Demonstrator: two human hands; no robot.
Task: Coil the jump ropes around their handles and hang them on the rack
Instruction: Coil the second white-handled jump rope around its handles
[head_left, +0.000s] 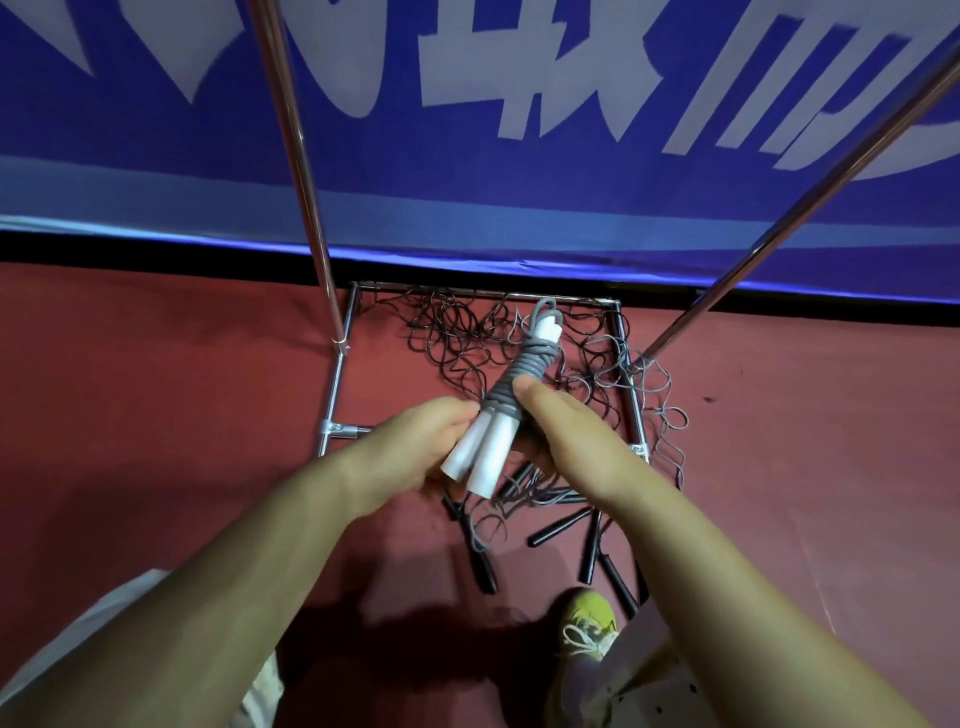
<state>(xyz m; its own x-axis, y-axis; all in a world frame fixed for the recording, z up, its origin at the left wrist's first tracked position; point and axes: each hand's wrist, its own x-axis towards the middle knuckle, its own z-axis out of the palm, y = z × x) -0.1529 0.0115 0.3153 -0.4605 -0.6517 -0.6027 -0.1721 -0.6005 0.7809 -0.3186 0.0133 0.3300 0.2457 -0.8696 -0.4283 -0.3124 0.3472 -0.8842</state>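
Both hands clamped the white handles mid-frame: left hand gripping, right hand pinching the grey rope — tuck that tail snugly!

Both forearms are bare, the left hand and right hand ungloved; pale trousers, seemingly, and a yellow-green sneaker with white laces show below.

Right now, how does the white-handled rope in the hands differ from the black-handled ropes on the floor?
The white-handled rope has its grey cord coiled tight round both handles; the black-handled ropes lie uncoiled, with cords tangled. The white-handled rope is held up by the left hand and right hand; the black-handled ropes rest on the red floor. Neither hangs on the rack yet.
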